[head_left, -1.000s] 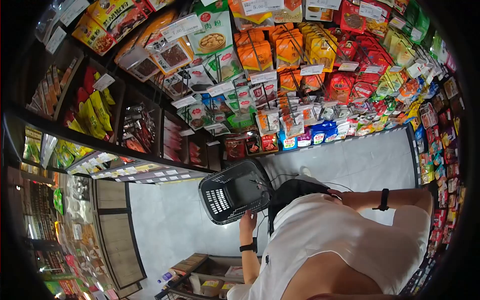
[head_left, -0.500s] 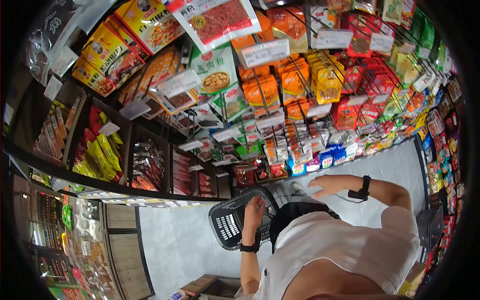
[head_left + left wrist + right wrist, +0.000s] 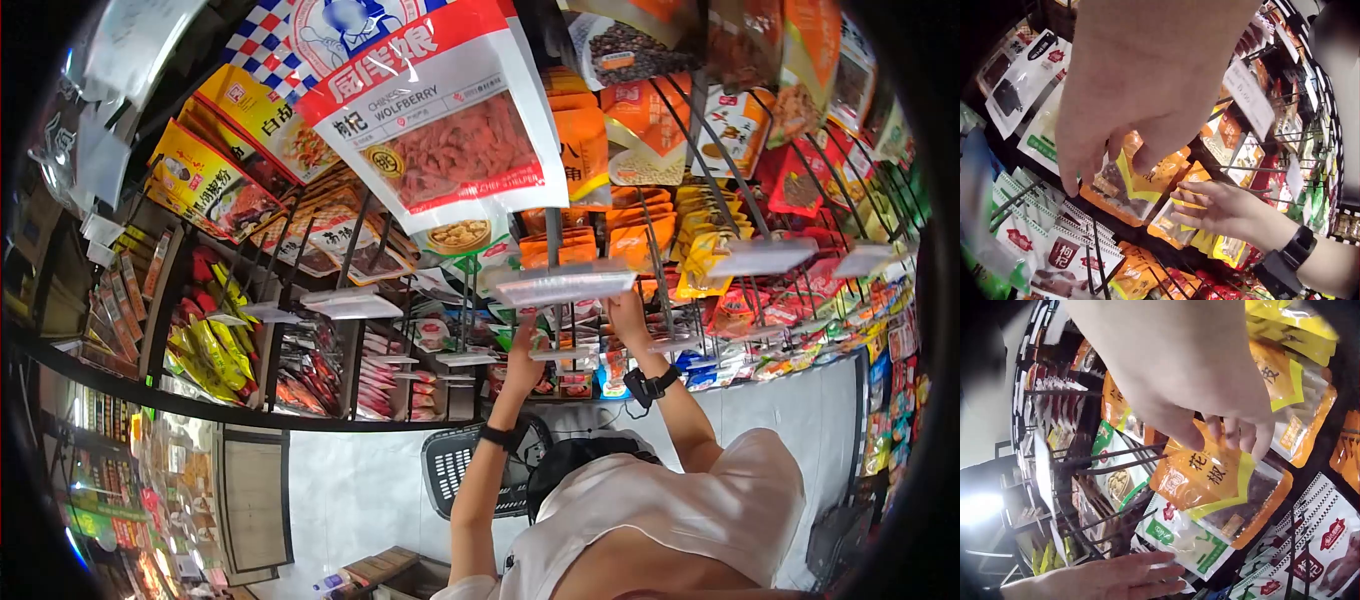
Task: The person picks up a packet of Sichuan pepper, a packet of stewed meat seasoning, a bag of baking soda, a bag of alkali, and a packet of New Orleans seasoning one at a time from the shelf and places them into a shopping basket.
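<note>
Both hands reach in among packets hanging on metal hooks. My right hand [image 3: 1191, 375] is over an orange packet of Sichuan peppercorns [image 3: 1200, 475], its fingertips overlapping the upper edge in the right wrist view. Seen from the left wrist, the fingers of that hand are loosely extended. To its left, my left hand [image 3: 523, 362] has its fingers extended beside a green-and-white packet [image 3: 1175, 534]. An orange packet [image 3: 1154, 178] shows behind the left fingers in the left wrist view. In the head view, price tags partly hide both hands.
A large wolfberry packet [image 3: 450, 160] hangs high in front. Price tags [image 3: 560, 285] and hooks jut out around the arms. Bins of yellow packets [image 3: 215, 350] line the left. A black basket [image 3: 455, 465] stands on the floor below, partly behind the left arm.
My left hand has risen from the basket to the hanging packets. The right hand has moved forward from beside the body to the same rack. The head view has come closer to the shelves.
</note>
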`<state>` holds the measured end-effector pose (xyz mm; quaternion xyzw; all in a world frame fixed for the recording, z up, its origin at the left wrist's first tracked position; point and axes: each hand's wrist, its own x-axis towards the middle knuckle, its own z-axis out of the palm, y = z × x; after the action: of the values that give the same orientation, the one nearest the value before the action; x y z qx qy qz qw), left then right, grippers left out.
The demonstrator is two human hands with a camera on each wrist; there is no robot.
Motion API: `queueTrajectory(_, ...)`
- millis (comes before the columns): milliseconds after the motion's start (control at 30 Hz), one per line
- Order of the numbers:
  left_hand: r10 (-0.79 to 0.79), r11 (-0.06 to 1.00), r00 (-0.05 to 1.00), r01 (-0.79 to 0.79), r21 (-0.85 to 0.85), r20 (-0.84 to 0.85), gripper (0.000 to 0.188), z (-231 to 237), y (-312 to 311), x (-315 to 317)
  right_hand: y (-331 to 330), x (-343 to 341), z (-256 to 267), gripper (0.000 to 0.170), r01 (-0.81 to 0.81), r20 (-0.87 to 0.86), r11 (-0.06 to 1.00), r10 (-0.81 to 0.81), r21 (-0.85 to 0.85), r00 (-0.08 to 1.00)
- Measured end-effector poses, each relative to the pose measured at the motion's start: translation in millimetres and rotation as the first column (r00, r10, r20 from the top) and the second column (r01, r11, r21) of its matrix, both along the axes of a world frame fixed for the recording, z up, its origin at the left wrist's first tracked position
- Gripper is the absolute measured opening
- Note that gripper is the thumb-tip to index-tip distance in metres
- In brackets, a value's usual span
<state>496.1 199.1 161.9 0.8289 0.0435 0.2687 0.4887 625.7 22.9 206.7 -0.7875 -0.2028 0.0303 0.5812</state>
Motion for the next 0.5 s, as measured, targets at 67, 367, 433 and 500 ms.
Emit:
queueTrajectory(67, -0.005, 0.999, 0.992, 0.001, -0.038, -0.125, 0.041, -15, 11, 22, 9, 19, -40, 0.032, 0.025, 0.187, 0.983, -0.060, 0.184, 0.980)
queueTrajectory(367, -0.206, 0.868, 0.978, 0.197, -0.457, 0.030, 0.075, -19, 19, 49, 13, 18, -39, 0.035, 0.013, 0.160, 0.992, -0.033, 0.125, 0.987)
queueTrajectory(433, -0.237, 0.797, 0.971, 0.199, -0.570, 0.008, 0.079, -17, 21, 52, 10, 16, -28, 0.033, -0.004, 0.190, 0.992, -0.019, 0.124, 0.982)
queueTrajectory(500, -0.255, 0.665, 0.965, 0.125, -0.737, -0.066, 0.078, -34, 26, 53, 9, 13, -31, 0.031, -0.009, 0.137, 0.987, -0.013, 0.158, 0.990)
